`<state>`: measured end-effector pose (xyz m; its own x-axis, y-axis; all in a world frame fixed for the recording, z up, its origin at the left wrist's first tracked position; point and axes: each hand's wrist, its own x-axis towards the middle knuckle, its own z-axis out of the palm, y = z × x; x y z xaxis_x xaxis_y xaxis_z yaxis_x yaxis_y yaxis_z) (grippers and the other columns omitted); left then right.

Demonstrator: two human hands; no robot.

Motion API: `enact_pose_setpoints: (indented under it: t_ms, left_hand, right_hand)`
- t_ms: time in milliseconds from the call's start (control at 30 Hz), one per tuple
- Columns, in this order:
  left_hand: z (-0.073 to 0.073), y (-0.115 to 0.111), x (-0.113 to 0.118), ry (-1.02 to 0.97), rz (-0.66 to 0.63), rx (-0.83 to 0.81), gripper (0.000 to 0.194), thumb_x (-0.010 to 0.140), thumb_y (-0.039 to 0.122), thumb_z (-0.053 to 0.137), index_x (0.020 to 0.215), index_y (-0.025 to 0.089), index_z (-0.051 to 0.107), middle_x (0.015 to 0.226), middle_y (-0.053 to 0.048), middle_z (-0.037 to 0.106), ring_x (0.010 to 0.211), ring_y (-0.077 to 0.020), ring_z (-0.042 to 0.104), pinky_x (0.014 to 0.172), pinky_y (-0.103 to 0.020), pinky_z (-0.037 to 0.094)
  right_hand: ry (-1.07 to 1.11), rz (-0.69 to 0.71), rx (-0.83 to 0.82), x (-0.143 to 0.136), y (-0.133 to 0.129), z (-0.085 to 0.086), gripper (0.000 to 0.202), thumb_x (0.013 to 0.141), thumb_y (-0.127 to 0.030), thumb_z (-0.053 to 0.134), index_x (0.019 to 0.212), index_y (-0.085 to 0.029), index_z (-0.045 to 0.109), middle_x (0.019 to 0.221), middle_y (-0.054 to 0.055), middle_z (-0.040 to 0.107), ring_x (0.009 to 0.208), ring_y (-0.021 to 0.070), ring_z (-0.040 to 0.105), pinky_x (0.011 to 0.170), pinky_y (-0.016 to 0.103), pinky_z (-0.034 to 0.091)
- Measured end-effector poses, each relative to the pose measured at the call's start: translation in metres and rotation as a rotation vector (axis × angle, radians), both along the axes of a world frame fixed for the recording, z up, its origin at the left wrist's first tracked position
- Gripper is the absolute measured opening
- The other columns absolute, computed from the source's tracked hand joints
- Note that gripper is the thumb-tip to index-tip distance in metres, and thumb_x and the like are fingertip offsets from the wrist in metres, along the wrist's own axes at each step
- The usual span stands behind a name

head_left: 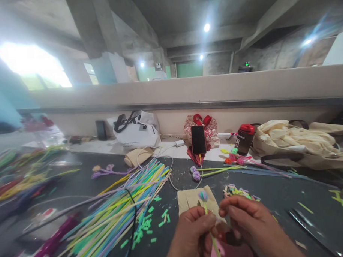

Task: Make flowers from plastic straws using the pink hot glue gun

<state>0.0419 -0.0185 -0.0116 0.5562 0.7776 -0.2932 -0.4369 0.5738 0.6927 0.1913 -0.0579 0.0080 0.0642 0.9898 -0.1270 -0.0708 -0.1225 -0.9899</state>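
Low in the middle of the head view, my left hand (193,229) pinches the yellow-green stem of a small craft flower (203,196). The flower's head is round, fuzzy and blue-purple, standing upright above the fingers. Just to its right, my right hand (244,217) has its fingers curled in with thumb and forefinger close together; anything between them is too small or hidden to make out. Behind the flower lies a beige cloth or paper piece (188,199). Small colourful cut bits (238,191) are heaped beyond my right hand.
Fuzzy craft stems (126,205) lie in a big bundle on the left, with green snippets (144,227) beside them. A magenta tool (51,241) sits lower left, a shiny metal tool (310,228) lower right. Purple flowers (196,175), a propped phone (198,139) and a bottle (244,139) are farther back.
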Motion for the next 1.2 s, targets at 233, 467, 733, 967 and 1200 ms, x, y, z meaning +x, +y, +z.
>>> enact_pose_setpoints:
  t_ms: [233,467,733,967,1200]
  left_hand:
    - [-0.001,0.0,0.002,0.049,0.042,0.004,0.031,0.05,0.034,0.078,0.057,0.013,0.057,0.046,-0.002,0.061,0.038,-0.0089,0.052,0.04,-0.018,0.04]
    - [-0.007,0.001,0.0,0.138,-0.01,0.082,0.034,0.055,0.042,0.074,0.059,0.014,0.055,0.033,0.003,0.053,0.023,-0.005,0.038,0.026,-0.014,0.022]
    - [-0.004,0.005,-0.004,0.14,-0.083,0.088,0.029,0.06,0.039,0.07,0.055,0.015,0.054,0.032,0.004,0.05,0.021,-0.0045,0.034,0.024,-0.015,0.022]
    - [0.003,0.006,-0.006,0.152,-0.043,0.058,0.029,0.056,0.037,0.072,0.056,0.013,0.054,0.043,0.001,0.058,0.023,-0.0019,0.033,0.024,-0.015,0.018]
    - [-0.007,0.006,-0.004,0.205,-0.102,0.127,0.03,0.061,0.042,0.068,0.058,0.015,0.055,0.03,0.005,0.049,0.021,-0.0049,0.034,0.023,-0.015,0.019]
  right_hand:
    - [-0.006,0.168,-0.039,-0.002,0.006,-0.008,0.04,0.074,-0.052,0.058,0.063,-0.014,0.056,0.05,-0.003,0.051,0.04,0.0066,0.042,0.039,0.017,0.028]
    - [-0.353,0.137,-0.001,-0.003,0.008,-0.004,0.023,0.074,-0.035,0.056,0.061,-0.017,0.054,0.052,-0.001,0.057,0.047,0.0109,0.049,0.047,0.02,0.037]
    - [-0.434,0.138,0.05,-0.006,0.004,0.003,0.021,0.077,-0.031,0.052,0.064,-0.016,0.058,0.055,-0.002,0.055,0.052,0.0111,0.049,0.05,0.02,0.037]
    - [0.006,0.18,-0.076,-0.003,0.005,-0.004,0.031,0.081,-0.04,0.052,0.07,-0.012,0.059,0.055,-0.001,0.056,0.04,0.0057,0.044,0.039,0.016,0.028]
    - [-0.081,0.163,-0.115,-0.003,0.006,-0.015,0.031,0.072,-0.044,0.061,0.066,-0.015,0.053,0.051,-0.004,0.051,0.041,0.0062,0.042,0.04,0.016,0.031]
